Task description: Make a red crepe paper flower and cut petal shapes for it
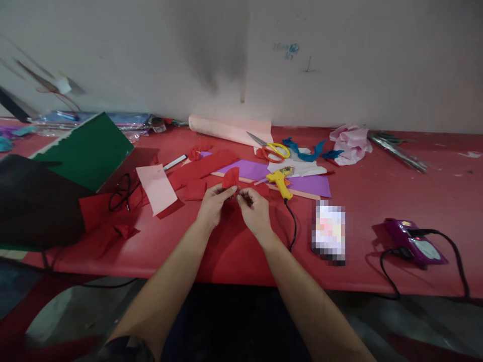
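Observation:
Between my two hands, over the front middle of the table, is a small piece of red crepe paper (231, 177), its upper edge fanned out. My left hand (214, 204) pinches its lower end between thumb and fingers. From the other side my right hand (255, 208) closes its fingertips on the same gathered end. The fingers hide most of that lower end. Just right of my hands lies a yellow glue gun (280, 182) with a black cord. Behind my hands are red paper strips (206, 168) and a purple paper sheet (309, 185).
Yellow-and-red-handled scissors (273, 151) lie by a pink paper roll (230, 129) near the wall. Right of my arms are a pixelated phone-like object (329, 234) and a purple power box (415, 244) with cords. A pink card (156, 190) and green board (88, 151) lie left.

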`<move>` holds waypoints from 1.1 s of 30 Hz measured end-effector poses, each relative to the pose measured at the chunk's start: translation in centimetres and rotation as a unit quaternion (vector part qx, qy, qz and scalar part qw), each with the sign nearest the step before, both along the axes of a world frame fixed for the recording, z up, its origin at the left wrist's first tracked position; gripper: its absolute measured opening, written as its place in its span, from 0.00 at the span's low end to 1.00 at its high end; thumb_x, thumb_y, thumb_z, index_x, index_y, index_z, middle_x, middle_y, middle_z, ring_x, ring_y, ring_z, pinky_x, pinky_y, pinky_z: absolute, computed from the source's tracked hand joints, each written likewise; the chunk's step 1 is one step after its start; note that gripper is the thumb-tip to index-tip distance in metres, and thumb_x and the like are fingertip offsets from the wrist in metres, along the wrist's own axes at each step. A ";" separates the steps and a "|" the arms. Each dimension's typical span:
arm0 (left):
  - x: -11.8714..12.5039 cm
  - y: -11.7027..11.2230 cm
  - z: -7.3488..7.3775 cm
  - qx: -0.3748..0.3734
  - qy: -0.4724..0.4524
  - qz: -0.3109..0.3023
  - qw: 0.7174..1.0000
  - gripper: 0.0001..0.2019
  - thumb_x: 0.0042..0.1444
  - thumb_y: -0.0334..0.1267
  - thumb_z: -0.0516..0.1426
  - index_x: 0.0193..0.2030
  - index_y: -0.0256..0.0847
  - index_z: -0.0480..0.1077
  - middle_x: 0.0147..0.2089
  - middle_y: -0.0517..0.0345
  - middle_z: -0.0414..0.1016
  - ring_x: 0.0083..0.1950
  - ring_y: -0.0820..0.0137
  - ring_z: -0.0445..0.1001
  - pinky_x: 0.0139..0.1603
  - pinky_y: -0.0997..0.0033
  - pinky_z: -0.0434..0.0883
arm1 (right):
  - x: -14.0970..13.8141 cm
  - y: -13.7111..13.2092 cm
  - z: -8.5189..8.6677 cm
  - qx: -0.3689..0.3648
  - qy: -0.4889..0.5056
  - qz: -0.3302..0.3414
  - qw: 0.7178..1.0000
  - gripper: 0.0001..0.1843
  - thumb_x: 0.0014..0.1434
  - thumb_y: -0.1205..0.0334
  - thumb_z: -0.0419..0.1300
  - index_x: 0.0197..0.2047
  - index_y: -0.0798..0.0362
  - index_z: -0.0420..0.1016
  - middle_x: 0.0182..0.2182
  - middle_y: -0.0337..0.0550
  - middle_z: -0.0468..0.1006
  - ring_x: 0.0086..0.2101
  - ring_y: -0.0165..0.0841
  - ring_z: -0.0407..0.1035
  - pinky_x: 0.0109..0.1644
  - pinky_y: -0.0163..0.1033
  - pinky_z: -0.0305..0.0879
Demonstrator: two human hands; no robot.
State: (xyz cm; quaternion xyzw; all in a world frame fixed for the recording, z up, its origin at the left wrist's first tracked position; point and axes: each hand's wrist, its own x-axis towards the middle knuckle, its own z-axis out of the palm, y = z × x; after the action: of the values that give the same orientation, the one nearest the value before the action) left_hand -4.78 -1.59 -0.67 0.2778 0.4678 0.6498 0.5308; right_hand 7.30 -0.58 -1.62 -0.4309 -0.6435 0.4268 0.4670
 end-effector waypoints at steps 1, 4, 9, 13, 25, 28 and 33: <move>0.0 0.0 0.0 0.000 -0.003 0.000 1.000 0.11 0.38 0.39 0.70 0.29 0.39 0.78 0.30 0.58 0.79 0.29 0.75 0.71 0.36 0.73 0.67 | 0.0 0.0 0.0 0.000 0.003 0.000 1.000 0.06 0.58 0.59 0.56 0.34 0.50 0.72 0.30 0.40 0.78 0.31 0.33 0.72 0.39 0.38 0.68; 0.1 0.0 0.2 0.000 -0.014 -0.003 1.000 0.11 0.37 0.39 0.71 0.29 0.39 0.79 0.30 0.58 0.79 0.29 0.76 0.71 0.35 0.74 0.66 | -0.1 0.0 0.0 -0.002 0.004 0.002 1.000 0.06 0.58 0.59 0.56 0.34 0.50 0.72 0.30 0.40 0.78 0.31 0.34 0.72 0.38 0.38 0.67; 0.1 -0.1 0.2 -0.005 -0.019 -0.002 1.000 0.12 0.38 0.40 0.71 0.29 0.38 0.78 0.29 0.58 0.78 0.28 0.77 0.70 0.34 0.75 0.67 | -0.1 0.0 -0.1 -0.006 0.010 0.006 1.000 0.06 0.58 0.59 0.56 0.34 0.50 0.72 0.30 0.41 0.78 0.31 0.34 0.72 0.39 0.39 0.67; 0.1 0.0 0.0 0.003 -0.015 0.001 1.000 0.12 0.38 0.41 0.70 0.29 0.38 0.78 0.30 0.57 0.79 0.29 0.74 0.72 0.36 0.73 0.68 | -0.1 0.0 0.1 -0.008 0.006 0.004 1.000 0.06 0.58 0.59 0.56 0.34 0.50 0.72 0.30 0.40 0.78 0.31 0.33 0.72 0.39 0.38 0.68; 0.2 0.0 0.1 0.001 0.001 0.009 1.000 0.13 0.38 0.42 0.70 0.29 0.39 0.78 0.31 0.58 0.78 0.30 0.74 0.71 0.37 0.71 0.67 | 0.0 -0.1 0.3 -0.003 -0.008 -0.003 1.000 0.06 0.58 0.58 0.56 0.33 0.50 0.72 0.30 0.40 0.78 0.30 0.34 0.72 0.38 0.39 0.67; 0.2 -0.1 0.1 0.000 -0.003 0.008 1.000 0.13 0.38 0.42 0.71 0.30 0.38 0.78 0.31 0.58 0.78 0.30 0.74 0.71 0.37 0.71 0.67 | 0.0 -0.1 0.3 -0.001 -0.013 -0.003 1.000 0.06 0.57 0.58 0.56 0.33 0.50 0.71 0.29 0.40 0.78 0.30 0.34 0.72 0.38 0.39 0.67; 0.1 -0.1 0.2 0.001 -0.006 0.005 1.000 0.13 0.38 0.41 0.70 0.30 0.38 0.78 0.31 0.58 0.78 0.30 0.75 0.71 0.38 0.71 0.67 | -0.1 0.0 0.1 -0.003 -0.007 0.000 1.000 0.06 0.57 0.59 0.56 0.33 0.50 0.72 0.30 0.40 0.78 0.30 0.34 0.72 0.38 0.39 0.68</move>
State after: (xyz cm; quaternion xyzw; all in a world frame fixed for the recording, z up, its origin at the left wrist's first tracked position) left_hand -4.66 -1.68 -0.48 0.2724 0.4654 0.6546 0.5297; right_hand 7.22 -0.61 -1.56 -0.4352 -0.6455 0.4258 0.4611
